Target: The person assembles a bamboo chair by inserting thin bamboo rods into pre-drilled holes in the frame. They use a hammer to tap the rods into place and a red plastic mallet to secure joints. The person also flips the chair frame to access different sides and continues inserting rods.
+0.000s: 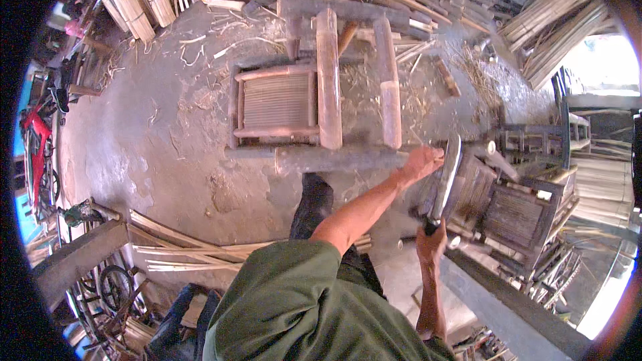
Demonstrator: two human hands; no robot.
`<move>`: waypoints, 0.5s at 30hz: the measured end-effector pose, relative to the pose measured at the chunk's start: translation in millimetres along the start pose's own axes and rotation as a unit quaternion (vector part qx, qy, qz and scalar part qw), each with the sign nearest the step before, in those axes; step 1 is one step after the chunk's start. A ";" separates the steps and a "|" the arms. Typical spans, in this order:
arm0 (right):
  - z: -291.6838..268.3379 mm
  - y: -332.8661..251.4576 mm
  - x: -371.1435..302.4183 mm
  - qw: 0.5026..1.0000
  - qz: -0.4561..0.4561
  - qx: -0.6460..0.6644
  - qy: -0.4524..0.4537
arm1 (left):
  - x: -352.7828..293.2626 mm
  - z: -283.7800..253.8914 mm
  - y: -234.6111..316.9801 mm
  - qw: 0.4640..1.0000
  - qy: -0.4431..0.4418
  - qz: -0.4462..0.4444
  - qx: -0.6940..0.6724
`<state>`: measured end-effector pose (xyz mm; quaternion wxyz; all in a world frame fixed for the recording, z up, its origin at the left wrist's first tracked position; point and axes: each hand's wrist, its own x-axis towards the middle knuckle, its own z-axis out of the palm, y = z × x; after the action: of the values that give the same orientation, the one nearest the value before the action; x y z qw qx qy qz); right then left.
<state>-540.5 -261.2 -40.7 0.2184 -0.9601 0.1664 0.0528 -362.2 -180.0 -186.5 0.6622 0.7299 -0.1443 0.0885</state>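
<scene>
A long-bladed machete (447,180) points upward with its blade away from me, and my right hand (431,244) is wrapped round its dark handle. My left arm stretches forward and right. At its end my left hand (423,162) is closed beside the blade, at the right end of a thick bamboo pole (334,160) lying crosswise; what its fingers hold, if anything, I cannot make out. Just beyond the pole stands a bamboo furniture frame with two thick bamboo bars (329,80) and a slatted panel (277,100) at its left.
Bamboo poles (428,0) are heaped at the far side, with bundled strips (555,23) at far right. Shavings (234,43) litter the floor. Dark slatted chairs (515,214) stand to my right. Long strips (194,251) lie near left; a red motorbike (40,137) is at far left.
</scene>
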 end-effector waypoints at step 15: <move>-27.0 2.7 20.3 0.992 0.019 0.111 0.048 | -3.1 -0.9 -3.0 0.998 -0.031 -0.029 0.040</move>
<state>-521.6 -281.3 -21.0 0.3147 -0.9279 0.1999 -0.0076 -364.1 -178.5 -190.2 0.6298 0.7622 -0.1400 0.0528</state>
